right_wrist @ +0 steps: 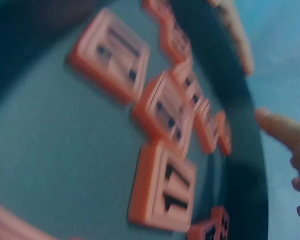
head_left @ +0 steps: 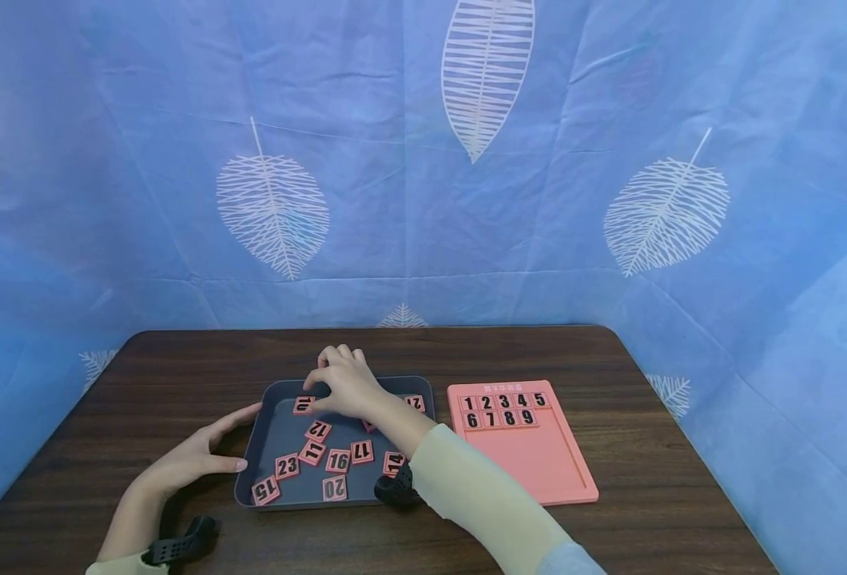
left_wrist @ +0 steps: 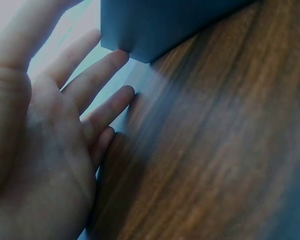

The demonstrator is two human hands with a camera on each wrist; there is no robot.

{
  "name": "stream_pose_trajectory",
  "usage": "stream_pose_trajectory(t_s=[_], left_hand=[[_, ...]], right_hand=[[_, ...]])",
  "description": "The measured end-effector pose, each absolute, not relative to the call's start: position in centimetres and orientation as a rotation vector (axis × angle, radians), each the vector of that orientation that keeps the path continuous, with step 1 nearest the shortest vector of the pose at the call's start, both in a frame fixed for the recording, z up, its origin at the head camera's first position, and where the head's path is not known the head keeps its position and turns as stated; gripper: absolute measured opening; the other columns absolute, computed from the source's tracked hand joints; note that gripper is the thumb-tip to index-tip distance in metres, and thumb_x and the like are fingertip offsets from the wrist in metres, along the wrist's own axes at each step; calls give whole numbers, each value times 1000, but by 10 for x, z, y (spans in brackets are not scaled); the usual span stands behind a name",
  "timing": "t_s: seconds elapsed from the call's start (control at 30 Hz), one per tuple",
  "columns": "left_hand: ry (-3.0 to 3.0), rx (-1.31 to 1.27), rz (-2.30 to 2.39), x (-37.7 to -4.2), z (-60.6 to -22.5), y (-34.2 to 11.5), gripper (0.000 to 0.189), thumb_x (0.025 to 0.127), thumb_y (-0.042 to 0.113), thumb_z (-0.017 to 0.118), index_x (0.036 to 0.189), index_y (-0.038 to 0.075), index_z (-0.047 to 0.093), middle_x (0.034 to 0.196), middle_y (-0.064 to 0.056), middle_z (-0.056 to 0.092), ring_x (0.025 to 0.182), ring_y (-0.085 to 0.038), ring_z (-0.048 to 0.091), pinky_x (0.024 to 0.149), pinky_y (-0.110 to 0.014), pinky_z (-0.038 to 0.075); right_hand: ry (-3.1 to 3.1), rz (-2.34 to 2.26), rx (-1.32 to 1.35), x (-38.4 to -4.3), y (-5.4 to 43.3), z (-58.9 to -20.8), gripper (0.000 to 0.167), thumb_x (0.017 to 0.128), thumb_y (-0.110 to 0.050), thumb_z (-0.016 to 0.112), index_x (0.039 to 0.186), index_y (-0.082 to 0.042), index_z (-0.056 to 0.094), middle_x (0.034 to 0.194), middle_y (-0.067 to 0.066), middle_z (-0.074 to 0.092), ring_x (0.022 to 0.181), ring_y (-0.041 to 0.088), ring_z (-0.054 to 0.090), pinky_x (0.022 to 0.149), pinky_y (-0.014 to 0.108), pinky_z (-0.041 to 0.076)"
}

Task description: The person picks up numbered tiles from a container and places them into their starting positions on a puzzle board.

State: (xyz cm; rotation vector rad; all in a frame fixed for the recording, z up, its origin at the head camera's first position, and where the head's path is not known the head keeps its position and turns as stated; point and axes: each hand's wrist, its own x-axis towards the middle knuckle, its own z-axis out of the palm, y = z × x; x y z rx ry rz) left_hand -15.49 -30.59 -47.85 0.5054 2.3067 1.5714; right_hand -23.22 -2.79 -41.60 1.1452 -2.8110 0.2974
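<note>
My right hand (head_left: 347,385) reaches over the far left part of a dark grey tray (head_left: 280,399). Its thumb and index finger are spread apart, fingertips right at a pink number tile marked 10 (head_left: 303,406), which lies upside down. My left hand (head_left: 192,461) lies along the tray's left side, thumb at the rim and fingers relaxed; its fingertips meet the tray wall (left_wrist: 150,30) in the left wrist view. Loose tiles lie scattered in the tray, among them 12 (head_left: 318,431), 16 (head_left: 338,461) and 17 (right_wrist: 172,187). The right forearm partly covers another tile.
Right of the tray lies a pink puzzle board (head_left: 524,463) with tiles 1 to 9 set in order in its top two rows. Both stand on a dark wooden table (head_left: 646,479). Behind it hangs a blue curtain (head_left: 402,208) with white leaf prints.
</note>
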Motion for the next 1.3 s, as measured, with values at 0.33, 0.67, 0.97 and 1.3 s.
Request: stream_pose_trajectory(t_s=[0.33,0.67,0.97,1.3], left_hand=[[2293,502,1575,-153,-478,-307,75,90,11,65,153,9,24,154,-21,18,137,-47,12,96,-72,21],[2289,477,1579,-153,-477,-307,76,89,11,66,152,8,24,154,-22,18,137,-47,13,97,-71,21],[2298,504,1574,-155,-477,-307,75,90,11,66,152,8,24,153,-22,18,136,-47,14,96,-71,22],[2286,498,1581,-155,-477,-305,76,90,10,66,152,8,24,154,-21,18,137,-47,13,96,-71,21]], right_hand=[[-2903,283,1075,-241,-35,-427,35,79,-54,71,110,-37,70,105,-8,39,93,13,31,76,31,23],[-2917,219,1052,-241,-39,-434,34,79,-57,70,108,-39,72,108,-8,42,94,12,32,77,30,24],[-2925,204,1018,-242,-42,-438,30,78,-59,69,102,-40,73,110,-8,43,95,12,32,77,30,23],[-2980,236,1000,-242,-43,-439,23,79,-55,72,97,-40,72,111,-8,43,96,12,32,77,30,24]])
